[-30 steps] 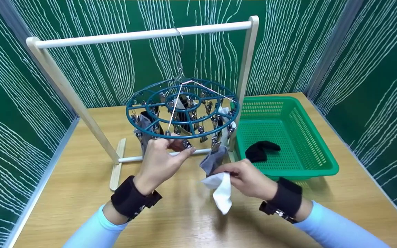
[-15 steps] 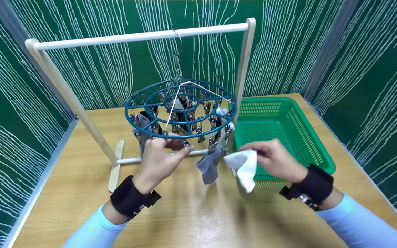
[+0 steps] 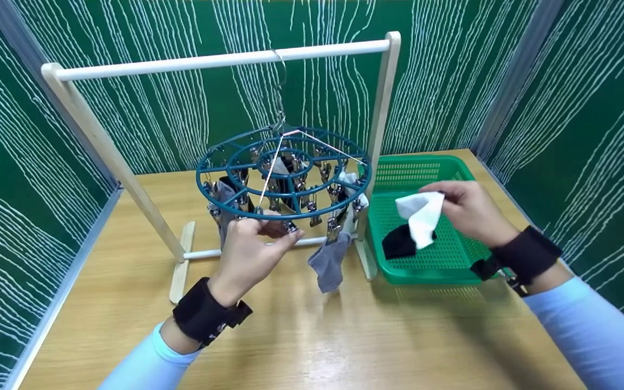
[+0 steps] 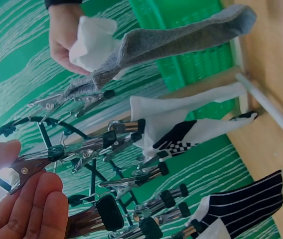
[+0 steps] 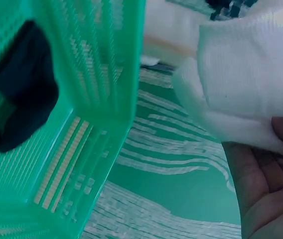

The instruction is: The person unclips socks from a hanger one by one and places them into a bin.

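Note:
My left hand [image 3: 252,254] pinches a metal clip [image 4: 26,170] that hangs from the near rim of a round blue hanger [image 3: 320,212]. Between the thumb and fingers of my right hand [image 3: 474,212] is a white sock [image 3: 424,216], held up over the green basket [image 3: 426,278]. Below it a black sock [image 5: 24,94] lies on the basket floor. A grey sock [image 3: 327,266] dangles from a clip just right of my left hand. More socks, among them a black striped one [image 4: 246,204], hang from other clips.
A wooden rack [image 3: 220,60] carries the hanger by a hook on its white bar. Its right post stands between hanger and basket. Several unused clips [image 3: 312,206] hang around the rings. Green walls with white streaks [image 3: 453,81] enclose the table [image 3: 290,336].
My right hand has carried the white sock from beside the grey sock rightward and away to above the basket. The grey sock now hangs freely. My left hand keeps hold of the clip.

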Demonstrator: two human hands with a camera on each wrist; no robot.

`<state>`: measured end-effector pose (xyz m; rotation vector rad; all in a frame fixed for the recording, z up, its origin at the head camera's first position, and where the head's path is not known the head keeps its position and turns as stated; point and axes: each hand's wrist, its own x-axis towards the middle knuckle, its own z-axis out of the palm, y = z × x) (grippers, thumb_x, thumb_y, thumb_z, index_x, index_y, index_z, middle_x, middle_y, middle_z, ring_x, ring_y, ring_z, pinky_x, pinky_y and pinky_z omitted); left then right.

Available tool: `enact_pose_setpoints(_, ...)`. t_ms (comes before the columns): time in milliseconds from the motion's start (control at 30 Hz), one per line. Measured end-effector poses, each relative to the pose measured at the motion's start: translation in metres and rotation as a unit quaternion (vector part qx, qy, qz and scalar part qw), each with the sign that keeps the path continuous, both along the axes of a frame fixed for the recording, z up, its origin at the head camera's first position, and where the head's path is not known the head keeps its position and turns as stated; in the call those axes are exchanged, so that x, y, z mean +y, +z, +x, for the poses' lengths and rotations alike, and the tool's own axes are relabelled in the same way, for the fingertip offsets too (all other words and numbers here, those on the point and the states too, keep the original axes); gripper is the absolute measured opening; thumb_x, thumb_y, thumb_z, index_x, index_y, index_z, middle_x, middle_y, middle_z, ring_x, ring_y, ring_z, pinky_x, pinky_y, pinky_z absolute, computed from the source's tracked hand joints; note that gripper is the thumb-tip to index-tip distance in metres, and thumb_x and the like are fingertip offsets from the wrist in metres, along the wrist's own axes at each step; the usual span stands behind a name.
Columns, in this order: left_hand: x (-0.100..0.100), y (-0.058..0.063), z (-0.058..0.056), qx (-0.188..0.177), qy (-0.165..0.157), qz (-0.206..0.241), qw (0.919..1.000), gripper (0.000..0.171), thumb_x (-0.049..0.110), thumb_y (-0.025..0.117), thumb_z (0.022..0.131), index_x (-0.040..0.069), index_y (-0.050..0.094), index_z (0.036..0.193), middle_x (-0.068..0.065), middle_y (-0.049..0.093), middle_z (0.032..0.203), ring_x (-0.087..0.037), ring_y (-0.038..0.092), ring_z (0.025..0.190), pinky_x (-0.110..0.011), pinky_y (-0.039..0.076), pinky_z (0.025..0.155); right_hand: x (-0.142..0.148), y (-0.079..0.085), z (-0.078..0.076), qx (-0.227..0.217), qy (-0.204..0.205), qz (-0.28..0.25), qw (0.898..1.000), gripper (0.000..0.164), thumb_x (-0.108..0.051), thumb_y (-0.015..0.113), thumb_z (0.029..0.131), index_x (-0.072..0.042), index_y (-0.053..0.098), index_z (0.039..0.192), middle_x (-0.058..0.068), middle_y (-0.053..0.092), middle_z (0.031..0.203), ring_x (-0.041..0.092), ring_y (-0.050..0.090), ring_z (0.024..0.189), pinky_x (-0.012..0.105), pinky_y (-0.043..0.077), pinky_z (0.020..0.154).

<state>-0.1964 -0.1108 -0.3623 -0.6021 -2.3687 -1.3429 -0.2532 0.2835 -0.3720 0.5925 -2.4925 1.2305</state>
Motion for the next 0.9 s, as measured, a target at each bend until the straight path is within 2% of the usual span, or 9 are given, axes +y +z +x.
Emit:
enact_pose_setpoints(100, -0.001, 0.000, 0.000, -0.001, -0.002, 0.002, 1.0000, 0.011, 0.015, 0.088, 0.092, 0.005, 0.084, 0.095, -0.006, 0.083, 0.087, -0.019, 0.078, 0.080, -0.044, 0.066, 0.079, 0.008, 0.001, -0.011, -0.012, -0.014, 0.017, 1.000, 0.020, 0.009, 0.063, 0.102, 0.013, 0.076, 0.117, 0.035, 0.076, 0.117, -0.007, 0.060, 0.088, 0.007, 0.052, 0.073)
enact_pose_setpoints(200, -0.001, 0.000, 0.000, -0.002, -0.004, 0.004, 1.0000, 0.011, 0.016, 0.088, 0.093, 0.005, 0.084, 0.095, -0.006, 0.083, 0.088, -0.019, 0.078, 0.080, -0.050, 0.066, 0.080, 0.013, 0.004, -0.022, -0.037, -0.028, 0.038, 0.998, 0.024, 0.009, 0.060, 0.102, 0.014, 0.075, 0.120, 0.036, 0.074, 0.120, 0.003, 0.061, 0.089, 0.009, 0.051, 0.070)
enact_pose_setpoints(367, -0.001, 0.001, 0.000, -0.001, -0.004, 0.003, 1.0000, 0.011, 0.016, 0.088, 0.093, 0.006, 0.084, 0.095, -0.006, 0.083, 0.088, -0.018, 0.078, 0.079, -0.049, 0.066, 0.079, 0.018, 0.004, -0.040, -0.069, -0.045, 0.097, 0.992, 0.029, 0.008, 0.056, 0.103, 0.014, 0.073, 0.125, 0.037, 0.073, 0.124, 0.032, 0.067, 0.096, 0.010, 0.048, 0.067)
enact_pose_setpoints(467, -0.002, 0.000, 0.000, -0.003, -0.004, 0.001, 1.0000, 0.011, 0.016, 0.089, 0.092, 0.006, 0.085, 0.096, -0.006, 0.083, 0.088, -0.018, 0.078, 0.079, -0.047, 0.066, 0.079, 0.020, -0.002, -0.052, -0.073, -0.048, 0.136, 0.987, 0.031, 0.008, 0.054, 0.102, 0.015, 0.072, 0.126, 0.038, 0.072, 0.124, 0.038, 0.069, 0.097, 0.016, 0.051, 0.067)
enact_pose_setpoints(500, -0.002, 0.000, 0.000, -0.004, -0.004, 0.001, 1.0000, 0.012, 0.016, 0.089, 0.092, 0.006, 0.085, 0.096, -0.006, 0.083, 0.088, -0.018, 0.078, 0.079, -0.046, 0.066, 0.080, 0.020, -0.004, -0.056, -0.071, -0.048, 0.150, 0.985, 0.031, 0.008, 0.054, 0.101, 0.016, 0.071, 0.126, 0.039, 0.072, 0.123, 0.041, 0.071, 0.098, 0.020, 0.056, 0.070)
enact_pose_setpoints(567, -0.003, 0.000, 0.000, -0.007, -0.003, -0.002, 1.0000, 0.012, 0.016, 0.089, 0.092, 0.005, 0.085, 0.097, -0.006, 0.083, 0.089, -0.019, 0.078, 0.080, -0.047, 0.067, 0.080, 0.020, -0.011, -0.064, -0.064, -0.055, 0.183, 0.979, 0.032, 0.009, 0.055, 0.098, 0.016, 0.072, 0.124, 0.039, 0.072, 0.121, 0.046, 0.073, 0.098, 0.034, 0.064, 0.073)
enact_pose_setpoints(667, -0.003, 0.000, -0.001, -0.008, -0.002, -0.004, 1.0000, 0.012, 0.016, 0.089, 0.092, 0.005, 0.085, 0.097, -0.006, 0.083, 0.089, -0.019, 0.079, 0.080, -0.049, 0.066, 0.081, 0.019, -0.021, -0.073, -0.051, -0.071, 0.244, 0.966, 0.032, 0.010, 0.055, 0.095, 0.016, 0.073, 0.120, 0.039, 0.073, 0.117, 0.051, 0.074, 0.100, 0.053, 0.066, 0.078)
enact_pose_setpoints(800, -0.004, -0.001, -0.002, -0.007, 0.000, -0.007, 1.0000, 0.012, 0.015, 0.089, 0.092, 0.005, 0.086, 0.097, -0.006, 0.083, 0.088, -0.019, 0.079, 0.080, -0.049, 0.066, 0.081, 0.014, -0.034, -0.084, -0.049, -0.085, 0.304, 0.948, 0.023, 0.009, 0.057, 0.095, 0.016, 0.076, 0.107, 0.036, 0.076, 0.103, 0.047, 0.076, 0.086, 0.053, 0.065, 0.070)
enact_pose_setpoints(900, -0.004, -0.001, -0.002, -0.007, 0.000, -0.007, 1.0000, 0.012, 0.016, 0.089, 0.092, 0.005, 0.086, 0.096, -0.006, 0.083, 0.088, -0.019, 0.079, 0.079, -0.047, 0.067, 0.081, 0.009, -0.043, -0.091, -0.045, -0.089, 0.332, 0.938, 0.015, 0.006, 0.060, 0.096, 0.011, 0.073, 0.091, 0.032, 0.075, 0.087, 0.040, 0.073, 0.073, 0.051, 0.060, 0.061)
